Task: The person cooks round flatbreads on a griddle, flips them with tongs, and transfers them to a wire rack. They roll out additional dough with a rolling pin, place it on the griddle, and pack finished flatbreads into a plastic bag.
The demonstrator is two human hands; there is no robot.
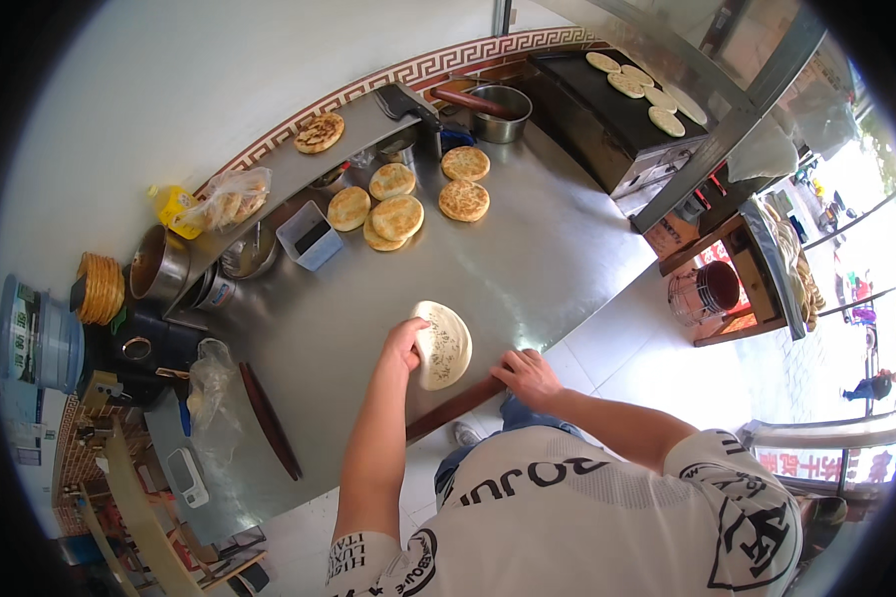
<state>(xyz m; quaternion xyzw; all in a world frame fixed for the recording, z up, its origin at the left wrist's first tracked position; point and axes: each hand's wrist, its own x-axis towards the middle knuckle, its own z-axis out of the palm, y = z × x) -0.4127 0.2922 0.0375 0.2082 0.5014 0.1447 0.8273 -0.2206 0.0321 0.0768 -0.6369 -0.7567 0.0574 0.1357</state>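
My left hand (405, 343) pinches the left rim of a raw flatbread dough round (448, 347). Dark seeds dot the dough's upper face, and its gripped side is lifted and bent. Along the front edge of the steel table (373, 313) lies a dark wooden rolling pin (455, 409). Its right end is under the curled fingers of my right hand (530, 379). Farther back on the steel sit several browned flatbreads (398, 217), two of them overlapping. A second, tapered rolling pin (269, 422) rests to the left of my left arm.
A black griddle (567, 71) bears several pale flatbreads at the back right. A steel pot (509, 112) stands beside it. The raised shelf (269, 179) holds a cleaver (399, 102) and a browned flatbread. Below it is a plastic container (310, 239). A phone (187, 477) lies front left.
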